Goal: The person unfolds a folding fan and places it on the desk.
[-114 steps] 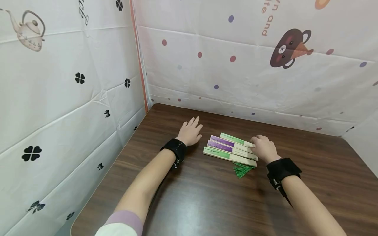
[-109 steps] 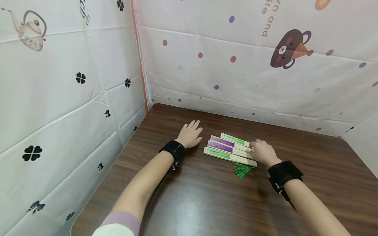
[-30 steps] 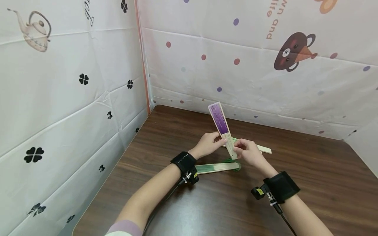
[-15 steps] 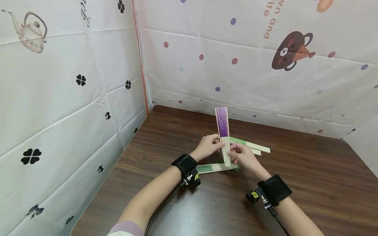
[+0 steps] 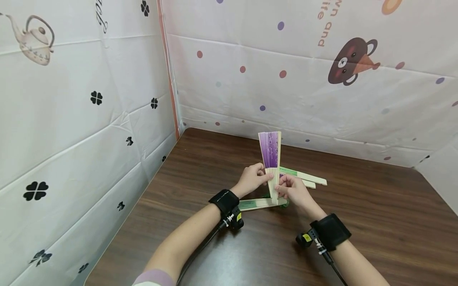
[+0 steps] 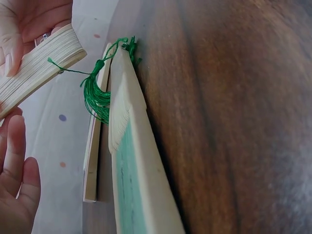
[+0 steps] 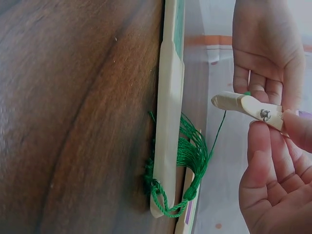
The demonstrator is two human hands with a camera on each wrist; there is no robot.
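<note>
In the head view, a purple folding fan stands nearly upright, its leaf spread a little at the top. My left hand pinches its pale ribs from the left, thumb in front. Lower down, my right hand holds the fan near its pivot end, thumb and fingers on the ribs. Just below lies a folded green fan, its green tassel bunched at the narrow end. A thin green thread runs from that tassel up to the held fan in both wrist views.
Behind the hands lie another green fan and a mostly hidden fan on the brown wooden table. White printed sheets rise along the table's back and left side. Black cables trail from both wrist straps.
The purple fan has been lifted from the row, turned upright, and its leaf has begun spreading. The front green fan has shifted left and turned. Both hands have come together around the purple fan.
</note>
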